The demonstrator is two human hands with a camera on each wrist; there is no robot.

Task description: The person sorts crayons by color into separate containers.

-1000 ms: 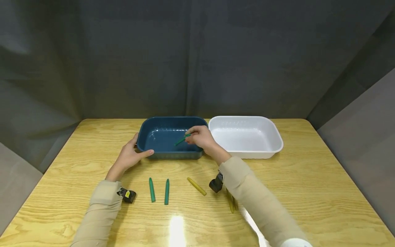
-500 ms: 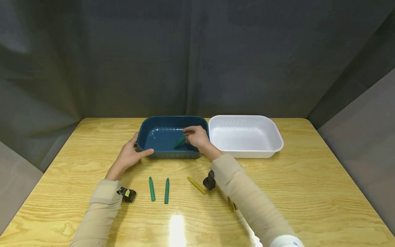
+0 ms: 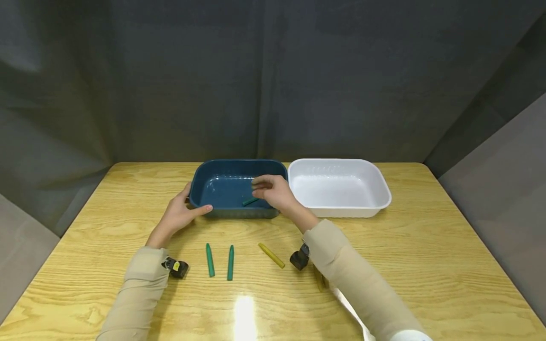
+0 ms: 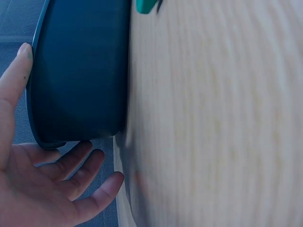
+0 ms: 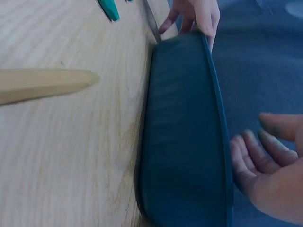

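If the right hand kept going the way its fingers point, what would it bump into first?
The right hand points left across the blue tray. It would likely meet the tray's far left wall first, near the left hand. Depth is hard to judge.

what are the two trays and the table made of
Blue tray: looks like glossy moulded plastic, with highlights on its floor and rounded corners. White tray: likely the same plastic, smooth with a soft sheen. Table: pale wood or wood veneer, with bold grain lines and a lamp glare suggesting a varnished finish.
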